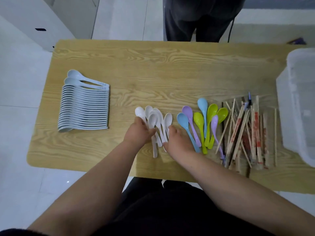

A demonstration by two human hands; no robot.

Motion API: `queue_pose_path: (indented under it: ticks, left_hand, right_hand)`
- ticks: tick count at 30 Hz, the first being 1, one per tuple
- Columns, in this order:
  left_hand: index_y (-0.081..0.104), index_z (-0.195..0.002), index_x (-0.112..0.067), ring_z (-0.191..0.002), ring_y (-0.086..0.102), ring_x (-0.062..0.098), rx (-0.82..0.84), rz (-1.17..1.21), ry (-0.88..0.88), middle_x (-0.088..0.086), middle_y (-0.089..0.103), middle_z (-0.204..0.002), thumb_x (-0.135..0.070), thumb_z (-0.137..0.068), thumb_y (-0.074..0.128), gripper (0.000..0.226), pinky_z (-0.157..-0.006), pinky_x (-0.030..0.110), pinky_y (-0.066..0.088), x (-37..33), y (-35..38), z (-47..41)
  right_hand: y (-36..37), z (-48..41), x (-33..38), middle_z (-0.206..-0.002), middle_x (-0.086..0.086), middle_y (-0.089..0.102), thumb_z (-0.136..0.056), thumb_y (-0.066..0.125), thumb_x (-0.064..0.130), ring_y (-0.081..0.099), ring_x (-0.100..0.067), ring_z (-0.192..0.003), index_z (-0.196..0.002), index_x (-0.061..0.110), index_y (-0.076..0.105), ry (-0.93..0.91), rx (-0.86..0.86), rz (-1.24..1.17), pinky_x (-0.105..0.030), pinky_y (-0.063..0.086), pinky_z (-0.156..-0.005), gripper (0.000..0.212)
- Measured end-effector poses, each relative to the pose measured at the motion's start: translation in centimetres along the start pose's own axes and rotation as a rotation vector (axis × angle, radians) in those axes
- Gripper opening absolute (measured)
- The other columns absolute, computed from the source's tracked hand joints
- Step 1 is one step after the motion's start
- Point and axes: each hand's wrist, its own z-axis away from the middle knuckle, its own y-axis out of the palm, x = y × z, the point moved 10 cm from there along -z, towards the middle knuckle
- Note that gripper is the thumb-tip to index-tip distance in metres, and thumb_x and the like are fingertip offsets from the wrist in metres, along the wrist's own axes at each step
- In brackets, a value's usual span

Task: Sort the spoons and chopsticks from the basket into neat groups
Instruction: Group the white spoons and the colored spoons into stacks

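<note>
Head view: in the lower middle of the frame both hands work on the white spoons, which lie overlapped on the table. The left hand curls its fingers round their handles. The right hand bends its fingers in against them from the right; whether it pinches one cannot be told.

The coloured spoons lie just beside that wrist, so a sideways nudge would likely scatter them into the loose chopsticks. Squeezing smooth stacked handles could also make one spoon slip out. The basket stands at the right edge.
</note>
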Motion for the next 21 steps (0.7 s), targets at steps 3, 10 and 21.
queue_pose_path:
  ticks: [3, 10, 21]
  left_hand:
    - [0.046, -0.107, -0.015, -0.072, 0.057, 0.013, 0.009, 0.007, -0.028, -0.002, 0.062, -0.087, -0.031, -0.084, 0.07, 0.037, -0.053, 0.026, 0.037, 0.1, 0.9, -1.2]
    - [0.061, -0.102, -0.022, -0.085, 0.071, 0.024, 0.131, 0.268, -0.087, 0.005, 0.07, -0.096, -0.025, -0.086, 0.061, 0.016, -0.074, 0.043, 0.063, 2.6, 1.7, 0.2]
    - [0.053, -0.115, -0.003, -0.069, 0.059, 0.024, 0.268, 0.651, -0.257, 0.019, 0.054, -0.098, 0.004, -0.092, 0.057, 0.024, -0.062, 0.036, 0.059, 4.5, -1.0, 8.9]
  right_hand:
    - [0.2, -0.1, -0.1, -0.123, -0.01, 0.056, -0.095, 0.056, 0.022, 0.058, -0.031, -0.105, -0.133, 0.021, 0.035, 0.033, 0.017, -0.085, -0.036, 0.039, -0.073, 0.044]
    - [-0.3, 1.1, -1.8, -0.11, -0.001, 0.062, -0.093, 0.056, 0.02, 0.061, -0.025, -0.09, -0.129, 0.023, 0.041, 0.05, -0.015, -0.253, -0.037, 0.052, -0.074, 0.038]
    - [-1.3, 3.6, -5.0, -0.102, 0.006, 0.056, -0.092, 0.065, 0.014, 0.056, -0.013, -0.081, -0.111, 0.019, 0.053, 0.135, -0.114, -0.568, -0.021, 0.038, -0.057, 0.022]
